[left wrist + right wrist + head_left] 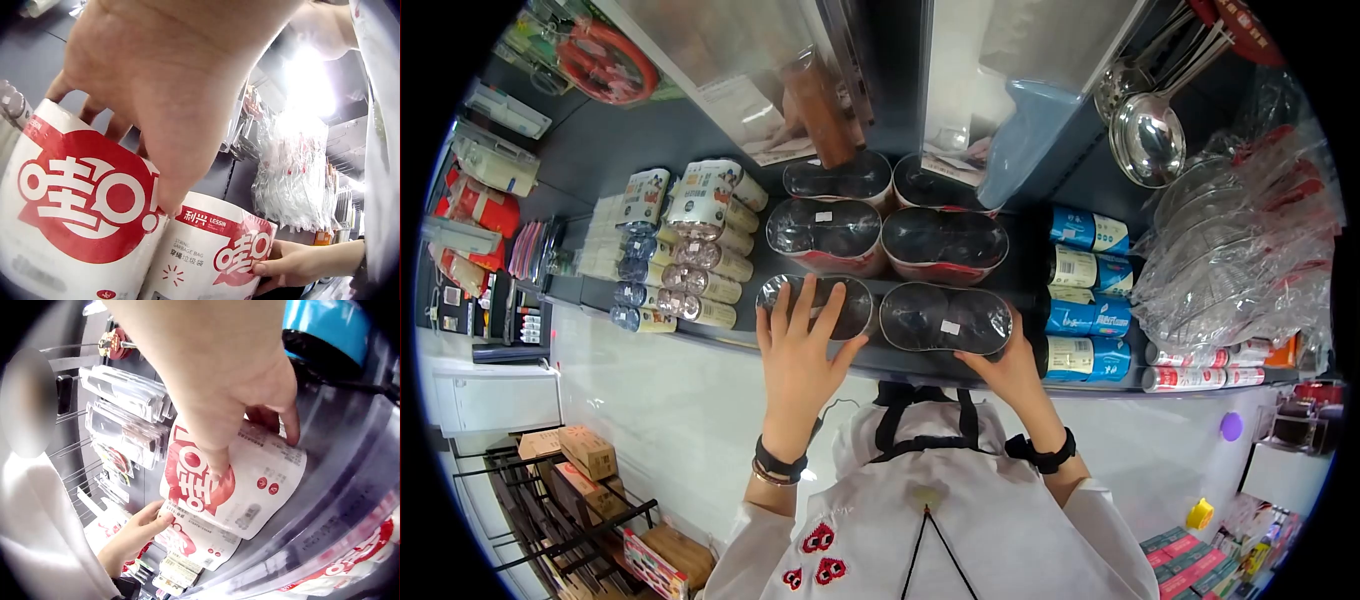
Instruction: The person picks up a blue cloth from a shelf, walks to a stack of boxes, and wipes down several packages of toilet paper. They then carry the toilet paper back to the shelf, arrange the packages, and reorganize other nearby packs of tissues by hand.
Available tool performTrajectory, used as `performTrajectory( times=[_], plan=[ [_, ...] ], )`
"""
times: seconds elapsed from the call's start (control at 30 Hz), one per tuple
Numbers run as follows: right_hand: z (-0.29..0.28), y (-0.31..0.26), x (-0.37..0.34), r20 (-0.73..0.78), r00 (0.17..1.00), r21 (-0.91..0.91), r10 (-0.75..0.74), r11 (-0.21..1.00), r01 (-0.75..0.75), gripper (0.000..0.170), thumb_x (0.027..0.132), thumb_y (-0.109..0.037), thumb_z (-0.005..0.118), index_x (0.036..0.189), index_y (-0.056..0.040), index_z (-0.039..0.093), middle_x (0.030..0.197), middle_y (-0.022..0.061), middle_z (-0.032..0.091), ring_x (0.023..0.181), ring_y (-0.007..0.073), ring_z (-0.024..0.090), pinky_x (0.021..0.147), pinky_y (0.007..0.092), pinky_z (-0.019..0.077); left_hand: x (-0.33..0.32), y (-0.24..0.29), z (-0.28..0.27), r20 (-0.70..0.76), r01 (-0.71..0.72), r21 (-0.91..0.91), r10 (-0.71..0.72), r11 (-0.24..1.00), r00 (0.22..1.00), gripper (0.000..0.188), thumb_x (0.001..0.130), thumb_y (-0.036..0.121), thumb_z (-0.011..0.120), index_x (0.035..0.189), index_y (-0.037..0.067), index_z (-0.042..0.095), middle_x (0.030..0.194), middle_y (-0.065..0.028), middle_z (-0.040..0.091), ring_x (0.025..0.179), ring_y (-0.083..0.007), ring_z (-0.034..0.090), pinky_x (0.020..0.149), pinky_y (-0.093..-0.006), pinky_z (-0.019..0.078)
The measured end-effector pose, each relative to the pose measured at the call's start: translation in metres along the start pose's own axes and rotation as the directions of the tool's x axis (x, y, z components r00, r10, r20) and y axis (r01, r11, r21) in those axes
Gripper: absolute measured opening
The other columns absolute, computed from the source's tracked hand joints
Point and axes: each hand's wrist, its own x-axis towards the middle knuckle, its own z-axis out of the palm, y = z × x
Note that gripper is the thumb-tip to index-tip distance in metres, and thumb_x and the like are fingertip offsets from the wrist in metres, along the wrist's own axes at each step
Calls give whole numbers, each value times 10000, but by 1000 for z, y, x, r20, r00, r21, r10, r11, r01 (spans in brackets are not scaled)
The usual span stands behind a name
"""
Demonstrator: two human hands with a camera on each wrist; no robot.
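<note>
Two white, red-printed twin-roll packs of garbage bags stand side by side at the shelf's front edge. On the left pack (859, 308) lies my left hand (798, 350), its fingers spread nearly straight across the wrapped top and its thumb held apart toward the right. The right pack (920, 318) is gripped at its right end by my right hand (1003, 368), with the thumb (215, 461) on the printed front and the other fingers round the end. "String garbage bag" is readable on that pack's wrapper (200, 240) in the left wrist view.
Behind stand more matching packs (825, 232) in rows. Smaller clear-wrapped rolls (700, 250) fill the left side; blue-labelled rolls (1090, 315) stand to the right. Ladles (1148, 140) and plastic-wrapped strainers (1230, 240) hang at right. A clear rail (337, 506) edges the shelf.
</note>
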Motion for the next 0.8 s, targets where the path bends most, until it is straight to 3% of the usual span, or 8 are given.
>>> performTrajectory(
  times=[0.1,0.17,0.27,0.33,0.43,0.63,0.7,0.8],
  plan=[
    [-7,-7,0,46,998,-2,46,999,-46,991,769,-235,902,1540,-42,309,1399,247,572,1287,356,606,1055,427,498,0,1,-5,29,-7,8,7,1000,1000,708,844,486,763,1473,229,562,1553,-122,486,1401,-417,436,1146,-605,302],
    [-23,-25,-1,178,978,-5,-110,994,113,1075,789,-224,886,1608,-56,211,1520,247,464,1387,338,513,1130,429,428,1,-2,-11,30,-31,-18,32,999,999,690,861,492,745,1466,212,567,1547,-131,487,1398,-409,437,1139,-600,303],
    [-54,-13,7,254,966,50,-52,998,40,1061,844,-224,840,1636,-64,153,1597,233,372,1435,324,450,1168,430,382,7,-17,-20,21,-35,-150,38,988,999,669,890,472,726,1467,175,561,1540,-151,485,1395,-405,438,1130,-581,307],
    [-74,-42,24,246,969,51,-21,999,8,1008,872,-231,811,1632,-61,171,1606,223,364,1435,322,450,1165,429,387,20,-29,-30,12,-22,-257,26,966,1000,665,903,446,724,1475,155,550,1541,-162,483,1395,-409,438,1128,-567,309],
    [-89,-73,57,208,977,-107,-43,992,67,847,911,-244,771,1584,-38,299,1564,218,420,1384,336,501,1130,430,428,53,-53,-39,-70,-115,-107,108,988,992,653,941,319,708,1516,107,483,1541,-191,471,1409,-396,431,1161,-513,303],
    [-73,-49,106,260,945,-269,-200,925,270,777,837,-256,839,1465,-10,452,1415,226,547,1261,371,586,1049,412,487,110,-119,-14,300,149,-558,30,816,954,757,873,282,796,1493,11,456,1504,-193,506,1355,-343,520,1072,-429,461],
    [-69,-46,110,275,924,-296,-268,890,346,776,816,-264,856,1440,-7,472,1387,223,567,1240,375,596,1029,409,498,113,-138,11,373,262,-755,65,601,925,832,832,245,839,1523,19,434,1499,-198,512,1324,-298,551,1022,-397,509],
    [-63,-45,113,224,949,-250,-222,928,277,786,790,-272,875,1418,-7,483,1375,228,573,1247,370,593,1019,414,505,119,-138,6,423,289,-707,59,646,904,913,816,152,858,1580,72,364,1580,-142,428,1338,-268,500,1044,-360,481]
  ],
)
